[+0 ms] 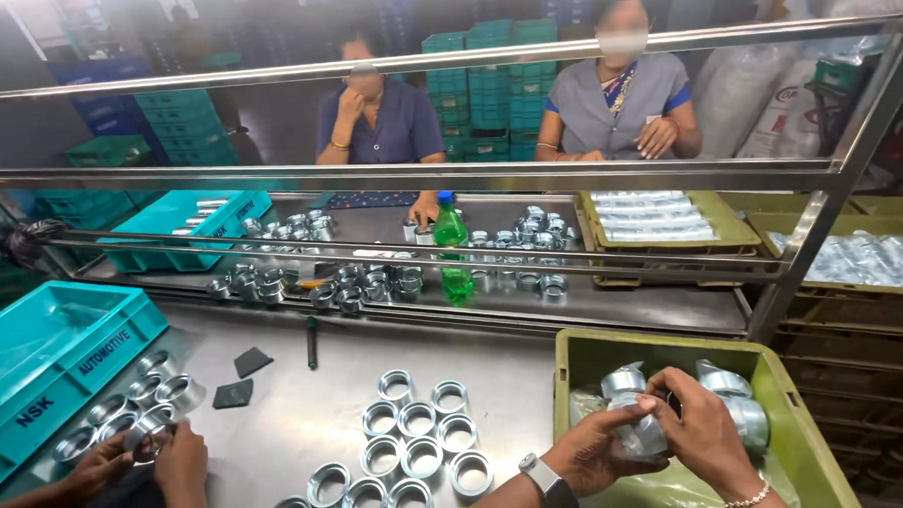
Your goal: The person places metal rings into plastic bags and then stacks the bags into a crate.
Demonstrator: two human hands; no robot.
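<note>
While both hands' grip pinches wrapped rings [638,433]: left hand [598,449], right hand [703,430] inside green crate [575,365] rim.

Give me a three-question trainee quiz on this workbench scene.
1. True or false: both hands, left hand and right hand, are over the olive-green crate.
2. What do the hands hold? A) a green bottle B) a plastic-wrapped stack of metal rings C) a black pad
3. Fill in: the loose metal rings on the steel table lie to the ____ of that crate.

Key: 1 true; 2 B; 3 left
</note>
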